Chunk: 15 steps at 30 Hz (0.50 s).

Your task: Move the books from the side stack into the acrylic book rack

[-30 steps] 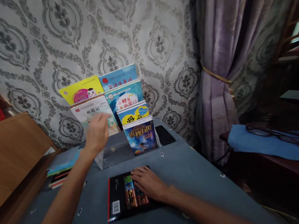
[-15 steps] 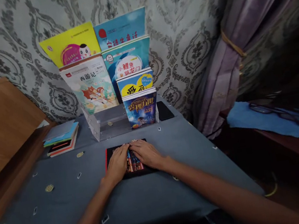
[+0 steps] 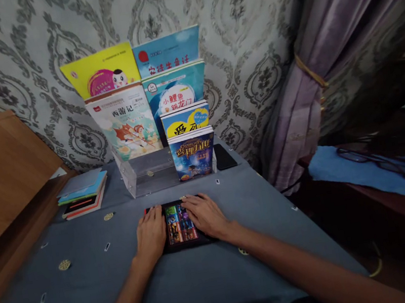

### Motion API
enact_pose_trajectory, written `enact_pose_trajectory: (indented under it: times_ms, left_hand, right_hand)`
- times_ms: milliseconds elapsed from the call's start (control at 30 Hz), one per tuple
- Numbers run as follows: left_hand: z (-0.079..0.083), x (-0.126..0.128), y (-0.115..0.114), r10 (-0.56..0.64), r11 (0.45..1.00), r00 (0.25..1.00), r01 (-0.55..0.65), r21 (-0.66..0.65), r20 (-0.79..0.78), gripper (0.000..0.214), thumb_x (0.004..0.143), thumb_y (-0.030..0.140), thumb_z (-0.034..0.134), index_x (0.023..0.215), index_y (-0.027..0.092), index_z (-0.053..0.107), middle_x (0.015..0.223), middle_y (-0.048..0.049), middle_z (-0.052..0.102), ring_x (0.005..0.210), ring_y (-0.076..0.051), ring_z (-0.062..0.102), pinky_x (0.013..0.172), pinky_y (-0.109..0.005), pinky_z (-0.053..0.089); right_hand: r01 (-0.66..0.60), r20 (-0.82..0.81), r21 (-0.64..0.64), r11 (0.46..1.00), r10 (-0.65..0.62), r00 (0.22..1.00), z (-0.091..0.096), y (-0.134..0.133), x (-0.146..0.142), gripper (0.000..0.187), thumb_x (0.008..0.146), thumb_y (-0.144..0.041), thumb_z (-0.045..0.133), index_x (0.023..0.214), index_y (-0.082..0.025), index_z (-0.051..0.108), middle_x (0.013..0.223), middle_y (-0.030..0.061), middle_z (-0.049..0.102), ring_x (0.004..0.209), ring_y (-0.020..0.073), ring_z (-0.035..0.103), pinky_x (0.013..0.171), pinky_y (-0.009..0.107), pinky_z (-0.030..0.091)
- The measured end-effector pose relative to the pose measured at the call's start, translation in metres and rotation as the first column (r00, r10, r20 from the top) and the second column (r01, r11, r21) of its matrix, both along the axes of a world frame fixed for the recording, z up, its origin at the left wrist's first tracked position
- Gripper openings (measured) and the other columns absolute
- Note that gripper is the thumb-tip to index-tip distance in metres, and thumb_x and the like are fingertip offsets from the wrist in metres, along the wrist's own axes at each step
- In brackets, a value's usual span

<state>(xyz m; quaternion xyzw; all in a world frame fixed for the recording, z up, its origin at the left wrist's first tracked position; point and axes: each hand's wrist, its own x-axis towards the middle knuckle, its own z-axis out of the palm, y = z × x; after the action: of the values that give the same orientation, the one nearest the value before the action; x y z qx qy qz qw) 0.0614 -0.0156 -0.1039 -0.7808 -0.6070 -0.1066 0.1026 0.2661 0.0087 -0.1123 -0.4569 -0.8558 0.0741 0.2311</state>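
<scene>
A black book (image 3: 181,226) with bright coloured pictures down the middle of its cover lies flat on the table. A bit of red shows at its top left corner. My left hand (image 3: 151,234) rests palm down on the book's left part, its fingers stretched out and not wrapped round anything. On the right part of the cover lies my right hand (image 3: 207,216), also flat, with fingers slightly spread. Both hands hide the sides of the cover; the picture panel shows between them.
Behind the book stands a clear rack (image 3: 153,180) holding several upright books. A black phone-like slab (image 3: 224,155) lies right of it. Stacked books (image 3: 84,193) lie at left beside a wooden panel (image 3: 2,173). Glasses (image 3: 384,159) rest on blue cloth (image 3: 346,182) at right.
My hands have moved apart, from nearly touching over the book's middle to its two sides. More of the coloured panel shows. The view has tilted slightly upward.
</scene>
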Motion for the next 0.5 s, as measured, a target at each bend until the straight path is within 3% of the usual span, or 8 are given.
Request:
enact_pose_trajectory:
  times_ms: [167, 300, 500]
  left_hand:
    - [0.006, 0.008, -0.001, 0.007, 0.999, 0.997, -0.01, -0.035, -0.071, 0.033, 0.098, 0.012, 0.04, 0.125, 0.012, 0.058, 0.128, -0.0166, 0.067, 0.119, -0.027, 0.064, 0.099, -0.043, 0.05]
    - [0.003, 0.009, 0.007, -0.053, 0.997, 0.999, 0.053, -0.062, 0.003, 0.034, 0.097, 0.014, 0.04, 0.126, 0.014, 0.058, 0.133, -0.017, 0.064, 0.127, -0.028, 0.059, 0.104, -0.048, 0.046]
    - [-0.006, 0.013, 0.026, -0.29, 0.944, 0.939, 0.312, -0.103, 0.186, 0.04, 0.097, 0.014, 0.038, 0.133, 0.019, 0.054, 0.143, -0.0112, 0.059, 0.138, -0.022, 0.049, 0.116, -0.049, 0.037]
  right_hand:
    - [0.032, 0.022, 0.017, 0.999, -0.032, 0.999, 0.002, -0.002, -0.001, 0.029, 0.096, -0.013, 0.048, 0.117, -0.018, 0.067, 0.132, 0.0106, 0.067, 0.127, 0.0251, 0.057, 0.108, 0.049, 0.037]
    - [0.08, 0.085, 0.051, 0.996, -0.084, 0.993, 0.007, -0.014, 0.003, 0.025, 0.096, -0.016, 0.052, 0.116, -0.019, 0.066, 0.128, 0.0099, 0.068, 0.118, 0.0273, 0.058, 0.099, 0.047, 0.04]
    - [0.098, 0.148, 0.121, 0.988, -0.115, 0.982, 0.006, -0.06, 0.01, 0.018, 0.096, -0.017, 0.053, 0.106, -0.02, 0.067, 0.103, 0.0077, 0.07, 0.092, 0.0255, 0.059, 0.082, 0.04, 0.043]
